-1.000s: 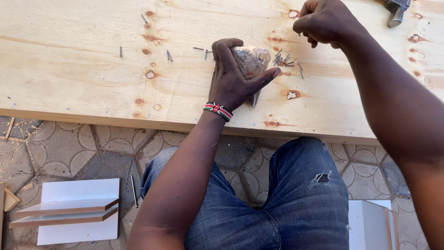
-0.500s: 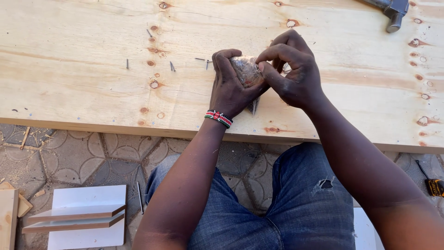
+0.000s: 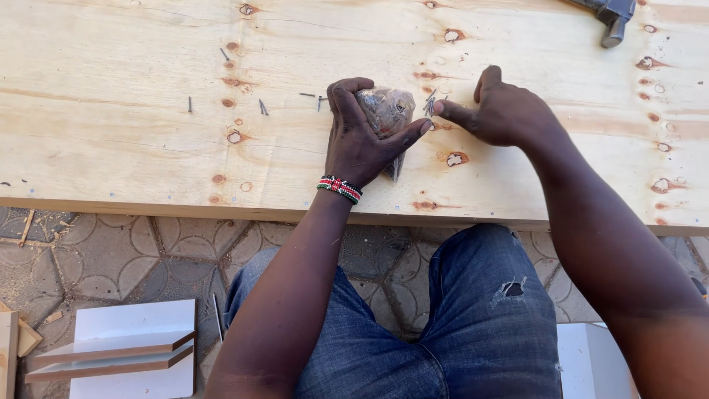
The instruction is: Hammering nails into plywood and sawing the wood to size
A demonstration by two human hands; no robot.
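- The left hand [image 3: 362,140] wraps around a small clear plastic bag [image 3: 388,111], thumb on the right side and fingers curled over the top left, pressing the bag down onto the board; the bag appears to hold nails, though its contents are too blurred to confirm.
- The right hand [image 3: 509,111] has its thumb and forefinger brought together just beside the bag's right edge, at a small cluster of loose nails [image 3: 430,103]; whether a nail sits between the fingertips cannot be told.
- Nearest the camera, the person's knees in blue jeans [image 3: 458,325] sit below the board's front edge, over patterned paving.
- White panel offcuts [image 3: 125,347] lie on the ground at lower left, well apart from both hands.
- The left forearm rises straight from the lap; a beaded wristband [image 3: 340,188] marks the wrist at the board's near edge. This pose likely steadies the bag so its mouth stays reachable.
- The right arm enters from the lower right, elbow out, wrist angled inward toward the bag.
- The plywood board [image 3: 133,148] lies flat across the view and carries everything at working height.
- More scattered nails [image 3: 262,107] lie left of the bag.
- A hammer [image 3: 613,15] rests at the far right edge, head toward the person.
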